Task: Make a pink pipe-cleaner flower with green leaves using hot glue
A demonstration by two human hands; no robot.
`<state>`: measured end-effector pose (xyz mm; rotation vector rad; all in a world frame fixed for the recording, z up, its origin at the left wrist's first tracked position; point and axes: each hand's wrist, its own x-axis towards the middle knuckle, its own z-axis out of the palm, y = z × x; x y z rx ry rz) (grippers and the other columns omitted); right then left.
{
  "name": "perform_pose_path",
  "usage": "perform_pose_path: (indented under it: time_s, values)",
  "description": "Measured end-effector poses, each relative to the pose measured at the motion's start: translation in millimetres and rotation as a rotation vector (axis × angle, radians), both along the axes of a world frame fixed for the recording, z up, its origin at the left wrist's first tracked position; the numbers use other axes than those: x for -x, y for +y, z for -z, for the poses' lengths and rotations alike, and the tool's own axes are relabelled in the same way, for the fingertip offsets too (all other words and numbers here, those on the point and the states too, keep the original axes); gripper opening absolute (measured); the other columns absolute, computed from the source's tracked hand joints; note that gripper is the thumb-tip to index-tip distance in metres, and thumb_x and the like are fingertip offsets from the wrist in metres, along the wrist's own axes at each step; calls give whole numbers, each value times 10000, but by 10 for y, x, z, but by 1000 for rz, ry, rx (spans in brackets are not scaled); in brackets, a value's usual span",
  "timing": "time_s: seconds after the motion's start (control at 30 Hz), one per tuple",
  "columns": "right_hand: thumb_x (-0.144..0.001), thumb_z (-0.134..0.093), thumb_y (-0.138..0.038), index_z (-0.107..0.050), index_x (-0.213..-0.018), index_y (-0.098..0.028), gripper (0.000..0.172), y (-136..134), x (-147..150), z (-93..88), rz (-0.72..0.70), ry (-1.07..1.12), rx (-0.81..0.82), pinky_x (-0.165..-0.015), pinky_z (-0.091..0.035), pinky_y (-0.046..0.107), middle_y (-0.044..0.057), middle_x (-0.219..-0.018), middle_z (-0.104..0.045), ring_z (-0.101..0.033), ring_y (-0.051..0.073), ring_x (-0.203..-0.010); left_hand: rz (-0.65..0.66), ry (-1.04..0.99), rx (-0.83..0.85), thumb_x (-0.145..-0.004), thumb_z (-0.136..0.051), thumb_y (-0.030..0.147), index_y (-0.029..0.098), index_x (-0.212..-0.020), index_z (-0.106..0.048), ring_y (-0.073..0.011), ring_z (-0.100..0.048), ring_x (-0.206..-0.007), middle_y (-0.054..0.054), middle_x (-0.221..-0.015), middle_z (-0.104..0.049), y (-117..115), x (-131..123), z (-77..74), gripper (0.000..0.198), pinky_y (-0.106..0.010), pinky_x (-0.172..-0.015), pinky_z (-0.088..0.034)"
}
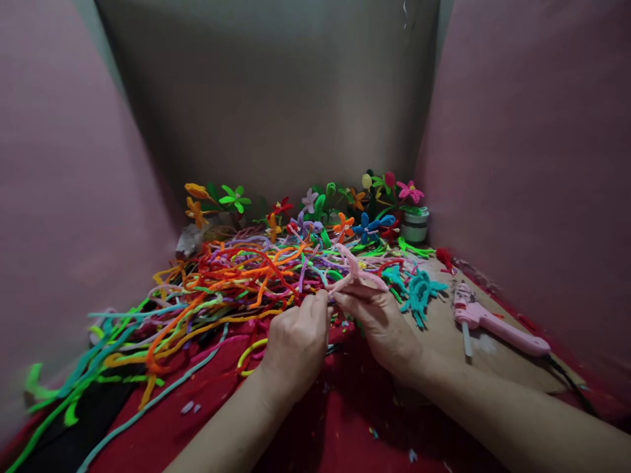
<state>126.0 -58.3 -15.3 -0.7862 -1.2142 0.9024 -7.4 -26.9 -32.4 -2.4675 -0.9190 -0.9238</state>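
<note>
A pink pipe cleaner flower with a yellow centre is held up between both hands, in the middle of the view. My left hand is closed, its thumb and fingertips pinching the base of the flower. My right hand grips the flower's underside from the right, thumb close to the left fingertips. Just behind the hands spreads a tangled heap of colourful pipe cleaners. Right of my right hand lies a teal pipe cleaner piece.
A pink glue gun lies on a cardboard sheet at right, its cord trailing away. Finished pipe cleaner flowers line the back, beside a small white pot. Red cloth with scraps covers the front; pink walls stand both sides.
</note>
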Motion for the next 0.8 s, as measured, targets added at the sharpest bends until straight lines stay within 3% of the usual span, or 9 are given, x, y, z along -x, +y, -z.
perform_pose_path:
  time_s: [0.07, 0.13, 0.23, 0.37, 0.53, 0.67, 0.8]
  values:
    - [-755, -618, -250, -682, -739, -204, 81, 1, 12, 15, 2, -14, -7, -751, -436, 301, -3, -727, -623, -543, 142, -721, 15, 19, -14, -846, -367, 116, 134, -896, -556, -142, -562, -547, -42, -675, -607, 2, 7, -8, 196, -236, -517, -395]
    - [-754, -616, -260, -680, -737, -209, 84, 7, 19, 34, 31, -20, -20, -740, -439, 298, -3, -728, -617, -540, 145, -730, 86, -56, 83, -836, -356, 94, 141, -881, -560, -132, -571, -581, -37, -689, -610, 4, 8, -25, 213, -221, -543, -403]
    - [-733, -637, -261, -688, -767, -226, 70, 15, 16, 45, 54, -47, -2, -742, -438, 290, -1, -791, -621, -539, 153, -779, 167, -272, 360, -840, -371, 123, 155, -835, -568, -103, -547, -580, -11, -681, -601, 7, 1, -48, 200, -195, -559, -396]
    - [-726, -645, -330, -694, -886, -231, 194, 33, -12, 41, -119, -31, 62, -826, -422, 321, 14, -899, -640, -547, 173, -865, 205, -507, 738, -831, -426, 227, 169, -730, -576, -87, -444, -525, 31, -589, -512, 9, -19, -106, 190, -190, -518, -354]
    - [-701, -684, -289, -699, -864, -231, 174, 103, -63, 92, -255, 112, 144, -727, -449, 291, -9, -785, -645, -554, 128, -700, 354, -773, 1245, -783, -515, 332, 153, -625, -528, -53, -276, -417, 66, -479, -352, -8, -26, -256, 239, -173, -387, -215]
    - [-694, -692, -261, -698, -823, -216, 136, 140, -88, 119, -392, 228, 191, -670, -439, 269, -13, -688, -632, -543, 108, -618, 500, -843, 1651, -766, -553, 370, 144, -649, -525, -21, -204, -356, 81, -437, -328, 10, 23, -305, 257, -151, -350, -127]
    - [-661, -715, -225, -696, -812, -212, 153, 138, -82, 126, -432, 260, 193, -652, -419, 267, -23, -604, -602, -518, 112, -596, 659, -833, 1869, -776, -555, 321, 132, -675, -539, -2, -139, -322, 92, -423, -312, 65, 73, -265, 215, -143, -329, -109]
